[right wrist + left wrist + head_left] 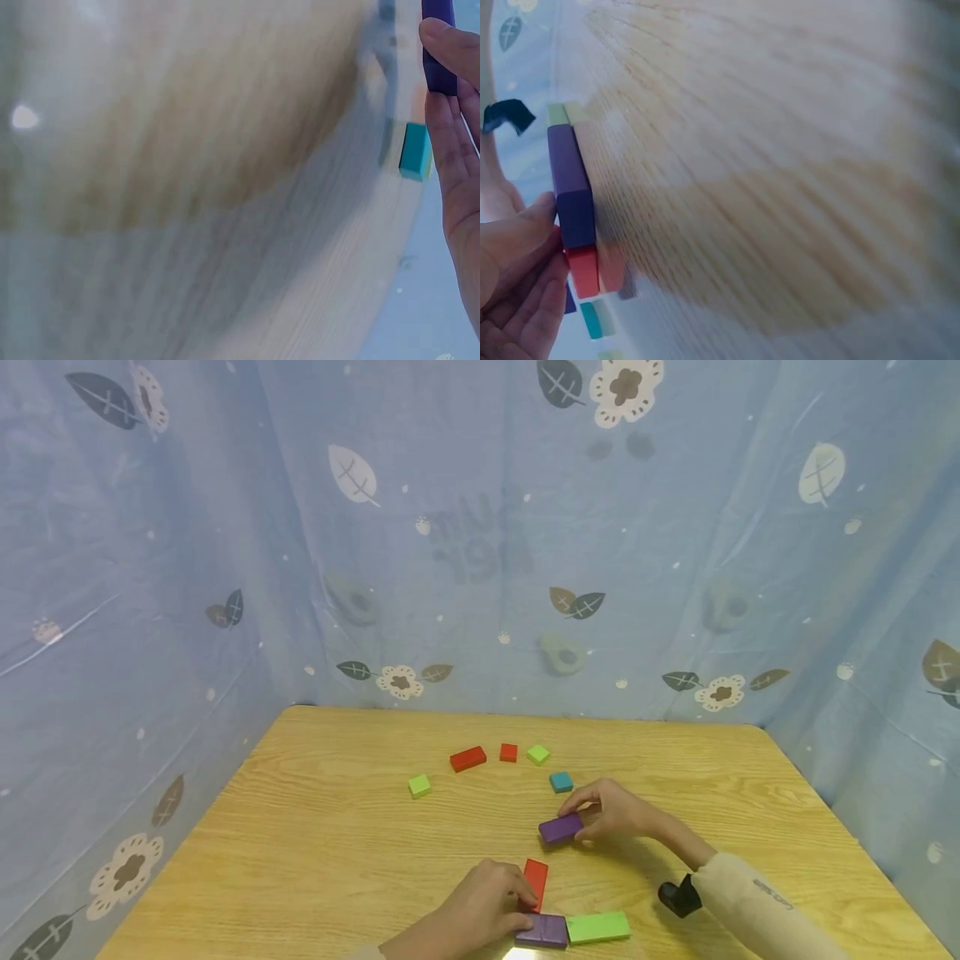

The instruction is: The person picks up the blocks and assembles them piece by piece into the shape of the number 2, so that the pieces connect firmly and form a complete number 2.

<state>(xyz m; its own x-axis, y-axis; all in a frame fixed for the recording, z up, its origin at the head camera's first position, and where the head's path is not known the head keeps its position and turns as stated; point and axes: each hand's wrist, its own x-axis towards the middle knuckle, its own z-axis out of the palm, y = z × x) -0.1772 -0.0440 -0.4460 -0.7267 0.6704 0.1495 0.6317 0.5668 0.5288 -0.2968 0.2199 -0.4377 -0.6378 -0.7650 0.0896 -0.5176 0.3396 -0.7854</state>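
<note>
Your right hand (618, 812) pinches a purple block (558, 830) at its right end. Your left hand (486, 900), loosely bent, touches a second purple block (548, 932) and a red block (536, 878). You have two purple, three red, three green, one teal; the teal block (561, 782) sits just beyond your right fingers.

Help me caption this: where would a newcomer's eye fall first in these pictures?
Probably on the right hand, holding a purple block over the wooden table in the head view. Next might come the left hand, low in that view, touching a second purple block beside a bright green block. The blue curtain, printed with leaves and flowers, fills the background behind the table.
</note>
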